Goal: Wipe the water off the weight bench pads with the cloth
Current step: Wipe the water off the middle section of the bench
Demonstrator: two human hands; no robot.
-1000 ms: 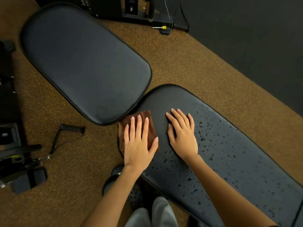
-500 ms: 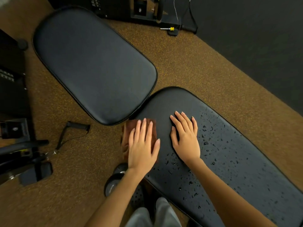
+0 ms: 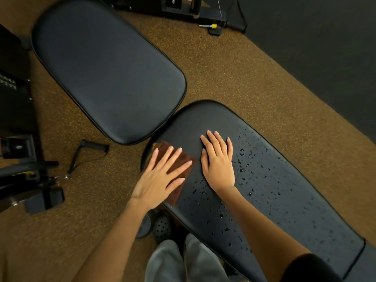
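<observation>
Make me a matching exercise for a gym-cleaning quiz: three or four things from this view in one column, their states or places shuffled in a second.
Column 1:
1. brown cloth
2. long pad
3. short pad
4. cable handle

Column 2:
A. lying on the floor
B. dotted with water drops
C. pressed flat under the left hand
D. no drops visible

Pairs: 1-C, 2-B, 3-D, 4-A

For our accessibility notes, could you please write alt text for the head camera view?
A person's left hand presses a brown cloth flat on a black bench pad dotted with water drops, while the right hand rests beside it.
</observation>
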